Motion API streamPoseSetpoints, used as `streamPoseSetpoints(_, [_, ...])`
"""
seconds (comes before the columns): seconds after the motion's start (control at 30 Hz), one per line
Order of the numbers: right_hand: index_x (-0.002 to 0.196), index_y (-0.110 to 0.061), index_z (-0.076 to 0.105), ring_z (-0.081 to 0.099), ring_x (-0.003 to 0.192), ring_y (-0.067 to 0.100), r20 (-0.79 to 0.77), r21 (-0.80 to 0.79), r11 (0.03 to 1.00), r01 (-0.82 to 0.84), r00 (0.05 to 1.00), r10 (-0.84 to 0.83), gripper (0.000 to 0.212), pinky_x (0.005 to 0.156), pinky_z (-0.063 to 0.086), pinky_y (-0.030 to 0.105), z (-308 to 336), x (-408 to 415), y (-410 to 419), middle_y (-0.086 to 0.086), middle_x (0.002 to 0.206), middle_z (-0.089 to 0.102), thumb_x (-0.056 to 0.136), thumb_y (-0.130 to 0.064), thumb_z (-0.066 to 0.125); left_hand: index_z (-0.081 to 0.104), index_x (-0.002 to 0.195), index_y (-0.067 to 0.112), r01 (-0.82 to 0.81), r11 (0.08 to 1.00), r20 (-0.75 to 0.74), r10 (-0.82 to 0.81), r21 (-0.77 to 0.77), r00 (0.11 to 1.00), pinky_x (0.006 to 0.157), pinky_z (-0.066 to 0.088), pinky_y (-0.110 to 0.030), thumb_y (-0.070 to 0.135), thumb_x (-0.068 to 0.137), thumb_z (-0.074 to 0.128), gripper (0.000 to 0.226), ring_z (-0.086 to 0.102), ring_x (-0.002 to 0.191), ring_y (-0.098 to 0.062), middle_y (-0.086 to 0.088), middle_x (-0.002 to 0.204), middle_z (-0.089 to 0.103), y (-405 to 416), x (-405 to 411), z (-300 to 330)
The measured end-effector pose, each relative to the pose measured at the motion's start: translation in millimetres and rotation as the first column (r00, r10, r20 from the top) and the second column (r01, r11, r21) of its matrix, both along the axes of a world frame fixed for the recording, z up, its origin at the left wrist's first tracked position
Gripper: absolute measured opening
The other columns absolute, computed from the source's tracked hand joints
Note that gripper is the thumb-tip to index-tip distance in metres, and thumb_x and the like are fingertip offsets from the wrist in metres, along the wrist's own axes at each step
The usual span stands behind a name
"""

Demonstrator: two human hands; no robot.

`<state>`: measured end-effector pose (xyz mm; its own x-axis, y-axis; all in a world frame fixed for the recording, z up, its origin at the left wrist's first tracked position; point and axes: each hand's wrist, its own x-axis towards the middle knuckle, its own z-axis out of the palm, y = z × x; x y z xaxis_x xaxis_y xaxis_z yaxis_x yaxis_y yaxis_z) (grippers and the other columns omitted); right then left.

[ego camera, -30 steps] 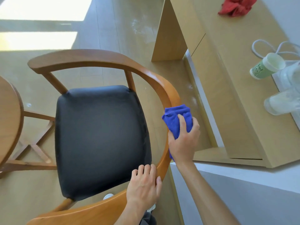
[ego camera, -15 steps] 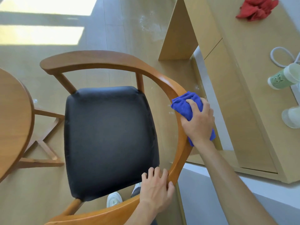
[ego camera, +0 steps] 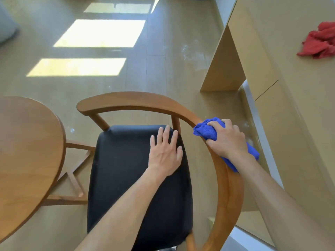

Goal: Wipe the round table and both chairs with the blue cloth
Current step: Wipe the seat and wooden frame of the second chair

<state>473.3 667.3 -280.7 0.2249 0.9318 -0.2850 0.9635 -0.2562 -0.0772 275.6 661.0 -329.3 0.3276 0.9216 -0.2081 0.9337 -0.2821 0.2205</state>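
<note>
Beside the round table [ego camera: 27,151], whose curved rim fills the lower left of the view, 1 wooden chair [ego camera: 137,102] stands with its front toward that rim, only a narrow strip of floor separating seat and tabletop. To the chair's right, a pale wood-veneer cabinet [ego camera: 282,73] runs along the wall, near the curved backrest, with a thin channel of floor between them; beyond the chair, the plank floor [ego camera: 163,51] opens wide, crossed by bright rectangular sun patches. The chair's rail is a single smooth, glossy band of warm brown wood bent in a broad arc, carried on slim round posts, and its seat [ego camera: 130,178] is a matte black padded cushion with rounded corners. The table shares the same polished brown finish and rests on angled braces. On the cabinet top lies a crumpled red cloth [ego camera: 319,42]. The blue cloth [ego camera: 204,132], fuzzy and bunched, sits on the right curve of the rail, draping down its outer side. The right hand [ego camera: 226,140] grips it, fingers curled over the wad and pressing it to the wood. The left hand [ego camera: 165,153] is spread flat above the black seat's far right corner, fingers straight and slightly apart, grasping nothing; whether the palm touches the cushion cannot be told.
</note>
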Motion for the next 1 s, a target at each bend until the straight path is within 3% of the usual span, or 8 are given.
streamPoseSetpoints(0.13, [0.136,-0.038,0.039,0.046,0.111,0.029,0.043,0.013,0.999,-0.031,0.999,0.030,0.050,0.092,0.042,0.040,-7.8,0.9,7.3,0.002,0.141,0.033,0.088,-0.047,0.052,0.013,0.151,0.019,-0.085,0.994,-0.074,0.091,0.071,0.993,0.117,0.010,-0.051,0.041,0.099,0.024,0.058,0.001,0.146,-0.030,-0.011,0.159,0.003,60.6,-51.7,1.1])
streamPoseSetpoints(0.37, [0.144,-0.040,0.030,0.048,0.103,0.024,0.212,0.007,0.997,-0.082,0.974,0.079,0.059,0.077,0.045,0.032,-20.8,-8.5,26.9,-0.001,0.141,0.033,0.089,-0.054,0.047,0.005,0.151,0.027,-0.240,0.965,-0.198,0.257,0.105,0.946,0.113,-0.001,-0.059,0.043,0.097,0.025,0.060,-0.007,0.146,-0.030,-0.009,0.159,-0.005,133.4,-130.0,-2.5])
streamPoseSetpoints(0.5, [0.147,-0.038,0.027,0.049,0.103,0.023,0.226,-0.007,0.992,-0.123,0.967,0.121,0.063,0.076,0.045,0.032,-31.1,-19.9,57.9,-0.001,0.142,0.034,0.090,-0.057,0.045,0.006,0.151,0.027,-0.363,0.923,-0.181,0.382,0.130,0.906,0.114,-0.003,-0.059,0.047,0.097,0.022,0.059,-0.006,0.146,-0.030,-0.009,0.159,-0.003,164.6,-183.8,-8.8])
streamPoseSetpoints(0.63, [0.143,-0.026,0.044,0.054,0.092,0.032,0.163,0.044,0.986,-0.159,0.975,0.150,0.065,0.069,0.048,0.040,-43.8,-38.6,93.0,0.010,0.134,0.046,0.085,-0.049,0.062,-0.001,0.151,0.028,-0.430,0.902,-0.129,0.430,0.030,0.894,0.117,-0.004,-0.052,0.054,0.097,0.014,0.062,-0.011,0.146,-0.028,-0.007,0.159,-0.008,173.9,-220.8,-20.0])
streamPoseSetpoints(0.73, [0.125,-0.010,0.062,0.054,0.071,0.041,0.151,0.241,0.943,-0.230,0.968,0.198,0.062,0.056,0.045,0.044,-59.1,-68.7,118.3,0.024,0.119,0.056,0.070,-0.030,0.081,-0.001,0.151,0.028,-0.438,0.899,-0.040,0.438,0.005,0.898,0.116,-0.002,-0.048,0.053,0.097,0.016,0.062,-0.011,0.145,-0.028,-0.006,0.158,-0.008,174.6,-221.5,-26.2])
streamPoseSetpoints(0.83, [0.120,-0.010,0.063,0.054,0.073,0.042,0.162,0.380,0.893,-0.240,0.968,0.191,0.048,0.059,0.042,0.045,-65.6,-110.3,149.3,0.026,0.118,0.056,0.079,-0.035,0.062,-0.002,0.151,0.027,-0.421,0.906,-0.043,0.422,0.035,0.906,0.118,0.001,-0.050,0.058,0.092,0.005,0.067,-0.009,0.144,-0.031,-0.008,0.157,-0.006,175.1,-225.6,-32.7])
streamPoseSetpoints(0.9, [0.119,-0.012,0.062,0.055,0.077,0.041,0.159,0.369,0.897,-0.245,0.967,0.199,0.054,0.062,0.041,0.044,-65.6,-139.5,169.8,0.024,0.118,0.056,0.078,-0.042,0.043,-0.003,0.151,0.027,-0.415,0.909,-0.035,0.416,0.033,0.909,0.118,0.002,-0.049,0.061,0.085,-0.006,0.074,-0.008,0.143,-0.030,-0.006,0.156,-0.006,174.6,-229.7,-34.5])
streamPoseSetpoints(1.0, [0.116,-0.016,0.063,0.055,0.080,0.038,0.153,0.334,0.903,-0.270,0.961,0.231,0.056,0.066,0.041,0.043,-63.9,-185.7,193.8,0.020,0.119,0.057,0.074,-0.044,0.037,-0.003,0.151,0.029,-0.413,0.910,0.065,0.414,-0.024,0.908,0.118,0.001,-0.047,0.059,0.087,-0.003,0.070,-0.014,0.143,-0.022,0.001,0.156,-0.008,175.1,-233.3,-35.7])
